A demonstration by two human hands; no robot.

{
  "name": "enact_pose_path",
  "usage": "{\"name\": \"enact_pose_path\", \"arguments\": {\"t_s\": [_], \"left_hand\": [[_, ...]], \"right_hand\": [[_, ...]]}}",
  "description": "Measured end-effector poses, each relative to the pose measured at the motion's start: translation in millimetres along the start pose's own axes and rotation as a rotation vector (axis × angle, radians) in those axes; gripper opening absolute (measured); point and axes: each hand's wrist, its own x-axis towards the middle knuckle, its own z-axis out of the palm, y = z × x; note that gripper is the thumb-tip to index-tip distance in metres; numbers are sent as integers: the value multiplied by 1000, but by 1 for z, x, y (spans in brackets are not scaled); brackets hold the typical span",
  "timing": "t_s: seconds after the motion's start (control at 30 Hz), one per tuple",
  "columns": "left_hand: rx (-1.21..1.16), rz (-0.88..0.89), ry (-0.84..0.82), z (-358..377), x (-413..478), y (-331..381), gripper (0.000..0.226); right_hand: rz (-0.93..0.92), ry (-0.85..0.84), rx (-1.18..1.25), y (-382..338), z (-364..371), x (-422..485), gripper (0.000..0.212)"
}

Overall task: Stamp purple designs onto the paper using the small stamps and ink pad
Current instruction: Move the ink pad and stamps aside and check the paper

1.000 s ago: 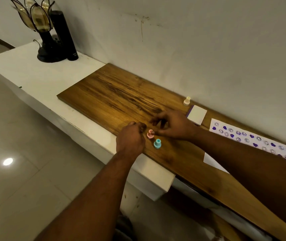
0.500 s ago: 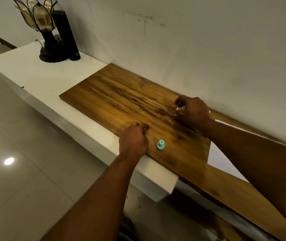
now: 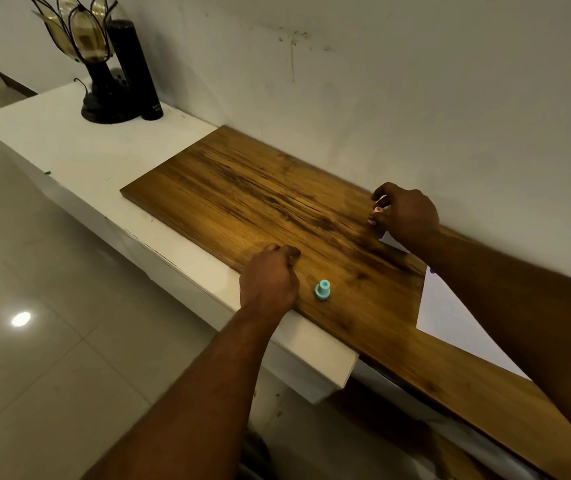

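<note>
My right hand (image 3: 407, 216) is near the wall at the back of the wooden board (image 3: 249, 199), fingers closed on a small pink stamp (image 3: 377, 210). Under that hand a corner of the white ink pad (image 3: 389, 241) shows; the rest is hidden. My left hand (image 3: 270, 278) rests as a loose fist on the board's front edge and holds nothing I can see. A teal stamp (image 3: 322, 289) stands upright just right of it, apart from the hand. The white paper (image 3: 450, 317) lies to the right, mostly covered by my right forearm, with a purple mark at its upper corner.
The board lies on a white shelf (image 3: 69, 150) along a grey wall. A black lamp with glass petals (image 3: 93, 64) and a black cylinder (image 3: 135, 71) stand at the shelf's far left end. Tiled floor lies below to the left.
My right hand picked up the pink stamp from beside the teal one and carried it back to the ink pad by the wall. My left hand stayed put.
</note>
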Motion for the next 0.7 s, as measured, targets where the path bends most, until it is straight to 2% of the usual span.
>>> {"name": "enact_pose_path", "arguments": {"t_s": [0.3, 0.53, 0.7], "left_hand": [[3, -5, 16, 3, 2, -1, 41], [10, -1, -1, 1, 2, 0, 42], [8, 14, -3, 0, 1, 0, 42]], "right_hand": [[-51, -54, -95, -1, -5, 6, 42], [-81, -58, -113, 3, -4, 8, 46], [-250, 78, -42, -11, -20, -11, 50]]}}
